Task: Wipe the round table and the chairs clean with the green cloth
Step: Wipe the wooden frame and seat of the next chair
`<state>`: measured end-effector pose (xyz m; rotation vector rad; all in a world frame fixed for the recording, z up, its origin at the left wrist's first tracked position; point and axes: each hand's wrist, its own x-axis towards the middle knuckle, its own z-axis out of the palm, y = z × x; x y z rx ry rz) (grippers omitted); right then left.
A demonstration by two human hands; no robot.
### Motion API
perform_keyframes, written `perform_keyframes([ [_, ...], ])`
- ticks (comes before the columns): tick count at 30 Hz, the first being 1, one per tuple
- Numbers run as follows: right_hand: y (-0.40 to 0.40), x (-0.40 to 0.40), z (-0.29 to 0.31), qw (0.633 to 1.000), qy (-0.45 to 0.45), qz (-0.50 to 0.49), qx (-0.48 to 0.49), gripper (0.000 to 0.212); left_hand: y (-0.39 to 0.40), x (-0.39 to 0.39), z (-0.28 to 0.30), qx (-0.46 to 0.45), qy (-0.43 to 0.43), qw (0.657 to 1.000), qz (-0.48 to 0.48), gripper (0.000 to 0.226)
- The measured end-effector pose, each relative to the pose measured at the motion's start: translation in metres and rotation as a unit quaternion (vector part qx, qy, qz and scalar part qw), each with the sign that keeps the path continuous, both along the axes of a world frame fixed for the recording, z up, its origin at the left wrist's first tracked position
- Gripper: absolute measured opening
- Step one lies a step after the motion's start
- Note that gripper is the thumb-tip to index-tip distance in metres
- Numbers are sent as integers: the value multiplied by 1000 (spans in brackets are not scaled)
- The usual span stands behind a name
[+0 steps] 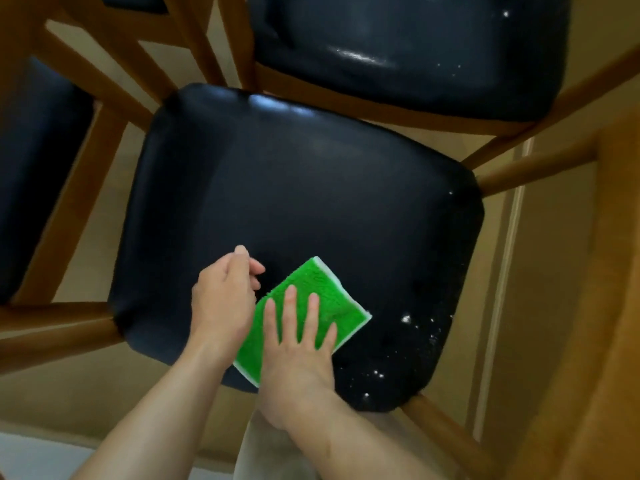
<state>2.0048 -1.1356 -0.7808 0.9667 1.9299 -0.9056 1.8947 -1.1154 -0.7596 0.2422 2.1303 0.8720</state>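
Right hand [299, 336] is flat on the green cloth [304, 315], fingers straight and spread, pressing it down onto the black chair seat [294, 202]. The cloth lies directly under that palm and fingers, its far corner poking out beyond the fingertips and its right edge showing just past the little finger. The near corner of the cloth reaches the seat's front edge below the wrist.

Left hand [225, 299] sits just beside the cloth, on its left edge, fingers loosely curled with the thumb raised; whether those fingers pinch anything cannot be told, and the hand appears to hold nothing. The two hands are close, almost touching at the cloth's left side.

To the right of the pressing hand, white crumbs [405, 320] speckle the seat, close to the cloth's right corner. Well beyond both hands, a second chair seat [415, 46] shows more white specks.
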Motion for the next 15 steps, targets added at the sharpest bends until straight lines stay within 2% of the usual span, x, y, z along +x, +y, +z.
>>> perform_keyframes([
  [3, 32, -1, 22, 996, 34, -52, -66, 96, -7, 19, -2, -35, 71, 988, -135, 24],
  [4, 47, 3, 32, 994, 41, -64, -75, 84, -7, 27, -1, -35, 91, 983, -155, 21],
  [6, 75, 14, 52, 994, 53, -83, -57, 45, -8, 40, 2, -16, 120, 971, -208, 23],
  [7, 86, 20, 62, 992, 60, -102, -33, 27, -11, 44, 1, 0, 152, 952, -265, 27],
  [8, 97, 27, 72, 990, 67, -124, -4, 20, -15, 48, -2, 19, 197, 917, -347, 35],
  [9, 107, 35, 80, 987, 75, -140, 21, 18, -20, 49, -7, 35, 241, 862, -444, 47],
  [11, 123, 51, 92, 978, 104, -172, 61, 17, -29, 46, -18, 16, 279, 725, -629, 66],
  [12, 129, 59, 100, 970, 125, -194, 77, 21, -34, 42, -25, -6, 277, 669, -690, 69],
  [13, 135, 68, 108, 961, 150, -214, 94, 24, -37, 36, -33, -22, 277, 631, -724, 67],
  [15, 143, 87, 128, 941, 199, -240, 129, 29, -39, 27, -44, -31, 290, 600, -745, 62],
])
